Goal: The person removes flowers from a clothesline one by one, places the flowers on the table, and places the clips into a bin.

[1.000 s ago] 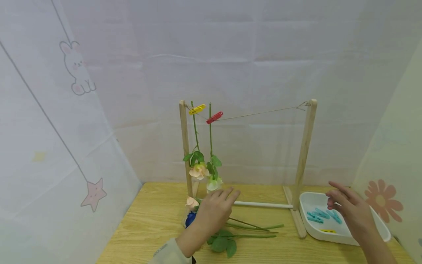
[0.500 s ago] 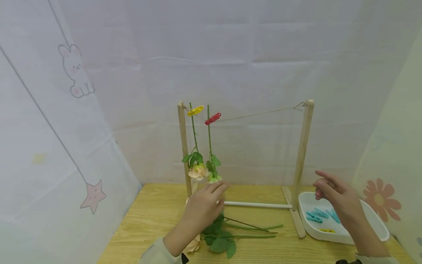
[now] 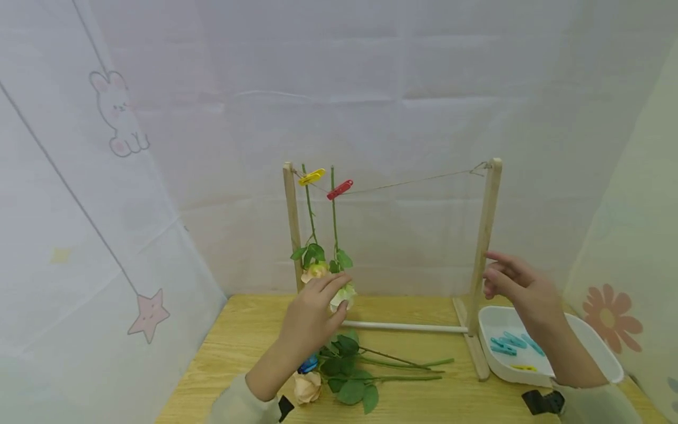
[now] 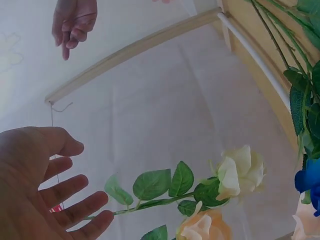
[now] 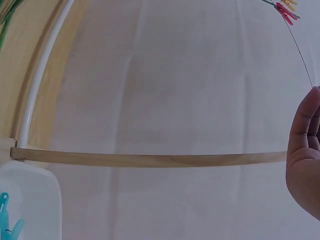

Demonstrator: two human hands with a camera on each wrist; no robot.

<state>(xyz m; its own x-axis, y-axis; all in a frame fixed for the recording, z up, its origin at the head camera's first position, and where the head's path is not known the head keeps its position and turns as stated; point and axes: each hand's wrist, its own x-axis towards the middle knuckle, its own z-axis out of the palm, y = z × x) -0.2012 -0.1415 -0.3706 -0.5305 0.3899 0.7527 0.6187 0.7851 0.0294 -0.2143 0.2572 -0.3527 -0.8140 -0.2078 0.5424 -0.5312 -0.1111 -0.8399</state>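
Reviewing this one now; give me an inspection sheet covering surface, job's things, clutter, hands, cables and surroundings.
Surface: wooden tabletop.
Job's things: a peach rose and a white rose hang bloom-down from a string, by a yellow clothespin and a red clothespin; loose roses lie below; a white tray holds teal clothespins and a second yellow clothespin.
Clutter: nothing seen.
Left hand: near the white rose, fingers spread; contact unclear.
Right hand: raised, index finger extended, no held item seen.
Cables: nothing seen.
Surroundings: pale sheeting with printed rabbit, star and flower.

A table (image 3: 212, 365) bears roses (image 3: 308, 388), wooden frame (image 3: 488, 224), white tray (image 3: 602, 357).
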